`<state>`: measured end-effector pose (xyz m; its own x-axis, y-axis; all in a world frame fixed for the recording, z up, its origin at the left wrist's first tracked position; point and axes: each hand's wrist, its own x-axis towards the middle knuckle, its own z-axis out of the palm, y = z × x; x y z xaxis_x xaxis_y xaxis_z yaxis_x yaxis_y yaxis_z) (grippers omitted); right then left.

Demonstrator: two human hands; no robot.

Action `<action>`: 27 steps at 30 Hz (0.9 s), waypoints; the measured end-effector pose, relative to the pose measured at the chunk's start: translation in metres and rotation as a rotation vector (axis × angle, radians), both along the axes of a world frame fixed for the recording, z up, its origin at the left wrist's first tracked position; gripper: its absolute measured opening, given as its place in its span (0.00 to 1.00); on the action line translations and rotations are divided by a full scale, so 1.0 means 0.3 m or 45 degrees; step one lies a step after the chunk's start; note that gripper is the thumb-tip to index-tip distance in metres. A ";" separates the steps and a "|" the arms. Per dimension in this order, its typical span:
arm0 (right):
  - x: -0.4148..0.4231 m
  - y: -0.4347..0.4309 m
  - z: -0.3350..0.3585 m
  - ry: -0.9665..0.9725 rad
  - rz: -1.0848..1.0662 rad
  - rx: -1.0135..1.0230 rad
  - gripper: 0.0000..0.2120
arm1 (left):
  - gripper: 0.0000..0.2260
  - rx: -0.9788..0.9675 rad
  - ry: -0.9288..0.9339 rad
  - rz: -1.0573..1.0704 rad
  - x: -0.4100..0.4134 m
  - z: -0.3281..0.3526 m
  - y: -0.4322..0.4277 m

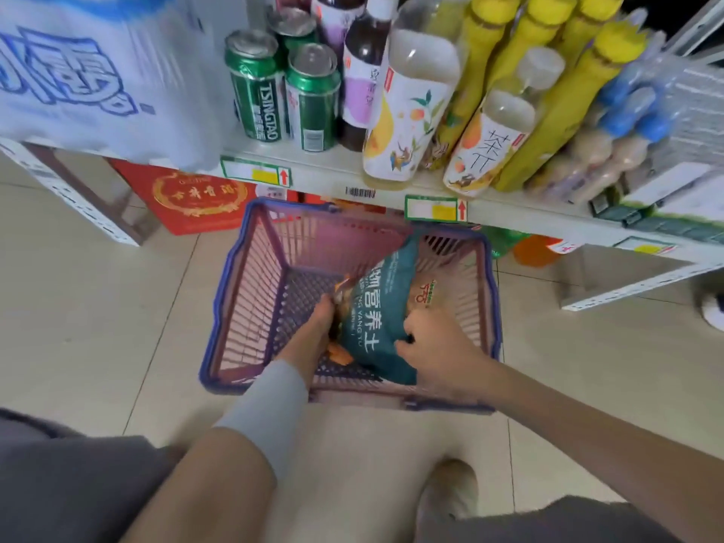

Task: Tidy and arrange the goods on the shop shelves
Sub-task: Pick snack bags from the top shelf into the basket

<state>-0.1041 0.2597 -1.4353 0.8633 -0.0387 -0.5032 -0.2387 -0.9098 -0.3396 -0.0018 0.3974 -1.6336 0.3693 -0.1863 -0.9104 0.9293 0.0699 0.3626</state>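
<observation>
Right hand [435, 342], grip closed: the fingers curl over the lower edge of the teal soil bag [378, 307], which stands tilted inside the purple-rimmed basket [219, 307] on the tiled floor [117, 307]. Left hand [319, 323] reaches down along the bag's other side, against an orange packet [340, 354]. Its fingers are hidden behind the bag, so whether that grip is closed on the packet cannot be told. A pale packet [425, 297] lies partly under the bag. Approaching the bag from both sides probably serves to lift it clear of the smaller goods, since a soft bag is likely to sag under a one-sided hold. Both forearms slant downward and converge over the basket's near rim, wrists roughly straight, the left wearing a grey sleeve [270, 405]. The basket sits just in front of the low shelf [344, 178], which carries green cans [254, 92], tea bottles [403, 111] and yellow bottles [548, 111], presumably so that goods travel only a short way.
</observation>
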 end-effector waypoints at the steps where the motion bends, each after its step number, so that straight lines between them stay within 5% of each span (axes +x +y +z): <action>1: -0.008 -0.008 -0.012 0.009 -0.058 0.039 0.12 | 0.31 0.026 0.003 -0.033 -0.005 0.005 0.000; 8: 0.004 0.009 -0.024 0.094 -0.094 0.024 0.22 | 0.22 0.061 -0.010 -0.292 -0.082 0.083 -0.005; 13: 0.058 0.033 -0.017 0.260 -0.143 0.013 0.14 | 0.30 0.123 -0.051 -0.369 -0.063 0.018 -0.021; 19: 0.072 -0.013 0.125 0.636 -0.021 -0.175 0.10 | 0.25 0.509 -0.486 -0.575 -0.055 -0.064 -0.001; 23: 0.145 -0.077 0.245 0.176 -0.047 -0.295 0.10 | 0.14 0.604 -0.808 -0.688 -0.074 0.334 0.071; 27: 0.140 -0.103 0.411 -0.358 -0.218 0.046 0.18 | 0.13 0.525 -1.051 -0.624 -0.081 0.688 0.089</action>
